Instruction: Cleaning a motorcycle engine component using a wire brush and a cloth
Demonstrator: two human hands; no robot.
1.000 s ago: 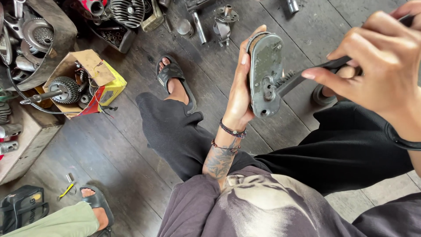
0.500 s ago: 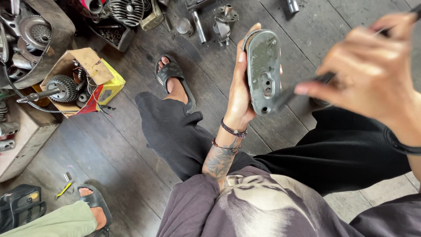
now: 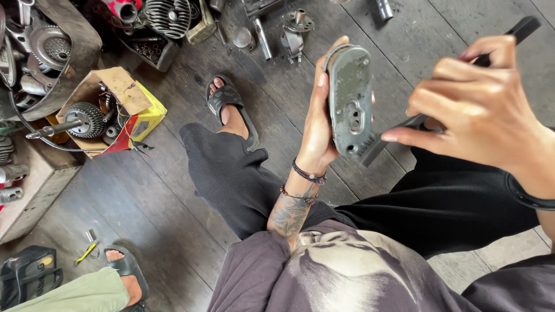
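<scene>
My left hand (image 3: 317,124) grips a flat grey metal engine cover (image 3: 349,99), held upright in front of me with its oval hole facing the camera. My right hand (image 3: 477,107) holds a long dark flat metal file (image 3: 523,28) at an angle; its lower tip touches the cover's bottom edge. Two bead bracelets and a tattoo show on my left wrist, and a dark band on my right wrist. Below are my black trousers and my foot in a black sandal (image 3: 226,103).
A cardboard box (image 3: 118,86) of gears and engine parts sits at left on the dark plank floor. More metal parts and a finned cylinder (image 3: 167,16) lie along the top. Another person's sandalled foot (image 3: 124,271) and green trouser leg are at bottom left beside a black bag (image 3: 26,274).
My right hand drew the file back and down, so its tip went from the cover's middle hole to its lower edge. The cover stays in my left hand, turned slightly.
</scene>
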